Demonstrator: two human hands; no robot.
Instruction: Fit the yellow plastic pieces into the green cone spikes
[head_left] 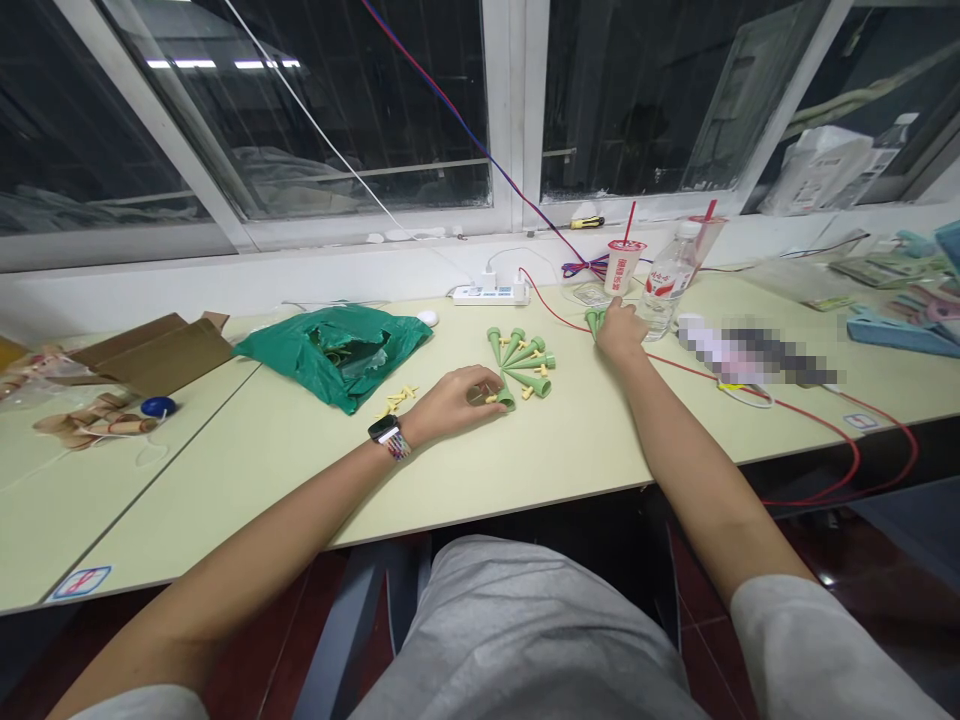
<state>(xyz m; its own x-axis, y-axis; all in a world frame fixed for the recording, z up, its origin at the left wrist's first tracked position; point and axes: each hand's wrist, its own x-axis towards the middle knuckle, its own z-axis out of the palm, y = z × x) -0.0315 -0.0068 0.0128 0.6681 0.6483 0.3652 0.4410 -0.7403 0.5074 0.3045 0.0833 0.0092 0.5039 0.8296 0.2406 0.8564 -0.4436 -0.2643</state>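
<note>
Several green cones point(529, 350) lie fanned out on the pale table, their tips meeting at the left and small yellow pieces between them. My left hand point(459, 402), with a watch on its wrist, curves its fingers round the lowest green cone point(505, 400), thumb and fingertips apart. Farther right, my right hand point(621, 330) is closed at some green pieces point(594, 321) near the cup and the bottle; its fingertips are partly hidden. A small pile of yellow pieces point(397, 401) lies left of my left hand.
A green plastic bag point(337, 350) and a cardboard box point(154, 352) stand left. Behind my right hand are a cup with a straw point(622, 268) and a water bottle point(666, 285). Red cable point(817, 412) crosses the right side; a power strip point(489, 294) sits at the back.
</note>
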